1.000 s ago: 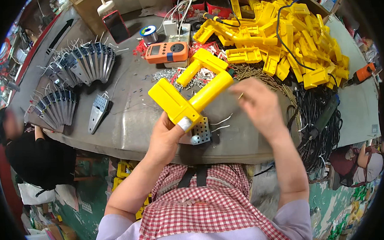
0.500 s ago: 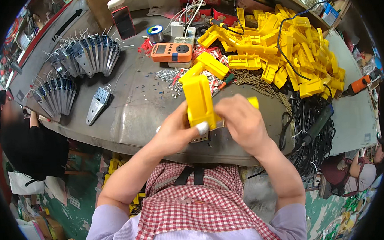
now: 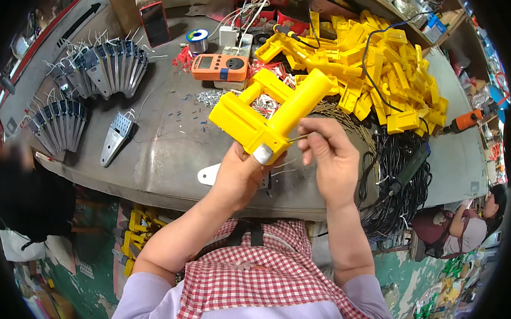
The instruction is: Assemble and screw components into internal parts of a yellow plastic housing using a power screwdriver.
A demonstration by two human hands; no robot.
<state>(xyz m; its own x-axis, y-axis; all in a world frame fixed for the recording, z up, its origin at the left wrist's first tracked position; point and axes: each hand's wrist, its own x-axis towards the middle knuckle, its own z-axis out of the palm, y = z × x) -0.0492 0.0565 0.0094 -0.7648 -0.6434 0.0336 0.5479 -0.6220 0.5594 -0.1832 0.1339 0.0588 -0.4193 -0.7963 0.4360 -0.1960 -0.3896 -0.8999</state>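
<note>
My left hand grips a yellow plastic housing by its near end, raised above the table. Its thumb, wrapped in a whitish covering, presses on the near corner. The housing is frame-shaped, with a thick rounded handle along its right side. Between the fingertips of my right hand is a thin brass-coloured rod, whose tip meets the side of the housing near the handle's base; how far it goes in I cannot tell. Beneath my left hand lies a pale metal plate with thin wires beside it, partly hidden.
Yellow housings are heaped at the back right, near brass-coloured rods and black cables. An orange multimeter and solder spool stand behind. Wired metal plates stand at left. People sit at both sides.
The housing has turned from nearly upright to tilted, showing its frame and handle. My right hand has opened out somewhat from a blurred curl, and the rod between its fingertips now shows.
</note>
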